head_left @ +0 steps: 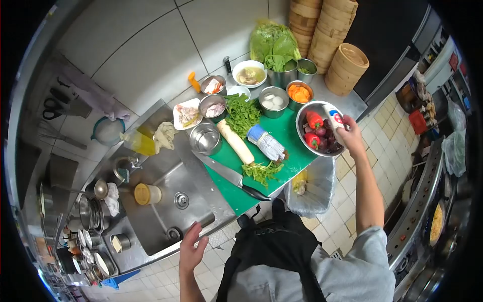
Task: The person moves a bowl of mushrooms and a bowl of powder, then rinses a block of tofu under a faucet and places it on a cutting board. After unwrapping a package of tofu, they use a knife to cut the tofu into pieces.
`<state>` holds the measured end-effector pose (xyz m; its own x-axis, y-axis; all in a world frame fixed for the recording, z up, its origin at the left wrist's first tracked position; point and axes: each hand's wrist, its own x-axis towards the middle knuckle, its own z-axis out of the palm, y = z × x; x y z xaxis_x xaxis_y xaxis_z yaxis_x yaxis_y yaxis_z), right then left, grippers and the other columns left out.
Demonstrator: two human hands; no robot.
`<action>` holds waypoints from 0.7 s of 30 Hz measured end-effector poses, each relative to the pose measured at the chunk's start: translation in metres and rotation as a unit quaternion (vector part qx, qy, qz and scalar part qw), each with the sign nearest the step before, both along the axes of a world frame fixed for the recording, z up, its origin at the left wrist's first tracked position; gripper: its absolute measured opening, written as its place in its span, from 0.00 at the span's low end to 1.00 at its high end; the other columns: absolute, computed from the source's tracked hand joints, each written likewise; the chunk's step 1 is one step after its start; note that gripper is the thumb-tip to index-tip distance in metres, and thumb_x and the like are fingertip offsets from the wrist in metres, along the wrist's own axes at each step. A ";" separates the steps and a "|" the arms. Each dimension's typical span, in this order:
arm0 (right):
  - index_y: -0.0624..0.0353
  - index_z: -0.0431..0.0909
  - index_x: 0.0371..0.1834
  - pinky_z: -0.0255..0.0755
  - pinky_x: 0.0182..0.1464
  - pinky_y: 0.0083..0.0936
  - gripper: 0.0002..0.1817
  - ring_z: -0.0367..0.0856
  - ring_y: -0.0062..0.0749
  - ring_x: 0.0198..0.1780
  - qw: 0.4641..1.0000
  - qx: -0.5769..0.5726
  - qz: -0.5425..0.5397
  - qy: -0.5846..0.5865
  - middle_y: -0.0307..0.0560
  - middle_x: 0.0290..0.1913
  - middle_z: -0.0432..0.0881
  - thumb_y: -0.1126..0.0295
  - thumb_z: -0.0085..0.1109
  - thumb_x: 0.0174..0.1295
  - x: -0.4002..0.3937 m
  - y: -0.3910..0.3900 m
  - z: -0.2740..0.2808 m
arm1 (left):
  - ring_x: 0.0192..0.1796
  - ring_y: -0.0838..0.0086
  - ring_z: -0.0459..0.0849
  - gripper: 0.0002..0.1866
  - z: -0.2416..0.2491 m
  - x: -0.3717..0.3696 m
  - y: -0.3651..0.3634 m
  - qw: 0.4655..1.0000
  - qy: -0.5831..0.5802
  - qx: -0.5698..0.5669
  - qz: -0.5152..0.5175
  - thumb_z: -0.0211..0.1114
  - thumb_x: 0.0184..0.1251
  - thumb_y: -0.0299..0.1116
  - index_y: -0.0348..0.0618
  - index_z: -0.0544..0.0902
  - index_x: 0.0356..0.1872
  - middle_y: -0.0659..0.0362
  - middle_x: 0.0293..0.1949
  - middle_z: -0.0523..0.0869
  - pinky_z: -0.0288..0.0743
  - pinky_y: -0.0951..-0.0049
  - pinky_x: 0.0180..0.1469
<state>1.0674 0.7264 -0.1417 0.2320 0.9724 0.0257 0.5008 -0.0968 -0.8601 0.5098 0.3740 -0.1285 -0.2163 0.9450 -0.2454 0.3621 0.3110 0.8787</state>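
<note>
My right hand (350, 137) is closed on a white package (332, 117) with red and blue print, over the right side of a metal bowl (303, 130). In that bowl lie red peppers (314, 120) and dark red pieces. Near the sink's front edge, my left hand (192, 247) is held with its fingers apart and nothing in it. A white radish (235, 142), leafy greens (242, 116) and a bundle with a blue band (266, 142) rest on the green board (297, 121). A knife (232, 176) lies across the board's left edge, black handle toward me.
The steel sink (166, 201) is at the left, with a yellow-lidded container (147, 194) in it. Small bowls, one with orange slices (299, 93), line the back. Bamboo steamers (347, 69) stand back right. A lined bin (318, 189) is below the board; a stove (412, 201) is at far right.
</note>
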 end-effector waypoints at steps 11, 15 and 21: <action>0.59 0.70 0.76 0.78 0.65 0.35 0.37 0.79 0.37 0.67 0.937 -0.022 0.294 0.188 0.50 0.67 0.79 0.74 0.72 0.61 -0.233 -0.152 0.039 | 0.67 0.59 0.84 0.30 0.024 0.053 0.125 0.874 -0.471 -0.075 0.087 0.59 0.87 0.40 0.48 0.63 0.83 0.46 0.69 0.80 0.82 0.48 0.67; 0.62 0.72 0.74 0.80 0.62 0.34 0.35 0.80 0.45 0.65 0.875 0.084 0.472 0.069 0.57 0.69 0.74 0.70 0.75 0.63 -0.305 -0.181 0.039 | 0.58 0.64 0.90 0.23 0.009 0.042 0.139 0.854 -0.507 -0.060 0.099 0.65 0.83 0.39 0.49 0.73 0.72 0.54 0.60 0.87 0.90 0.49 0.54; 0.64 0.73 0.72 0.80 0.61 0.41 0.32 0.82 0.54 0.61 0.902 0.013 0.426 -0.072 0.63 0.69 0.77 0.68 0.73 0.67 -0.306 -0.160 -0.017 | 0.58 0.70 0.88 0.18 -0.042 -0.022 0.098 0.808 -0.539 0.003 0.236 0.69 0.81 0.40 0.50 0.78 0.64 0.59 0.59 0.87 0.83 0.52 0.63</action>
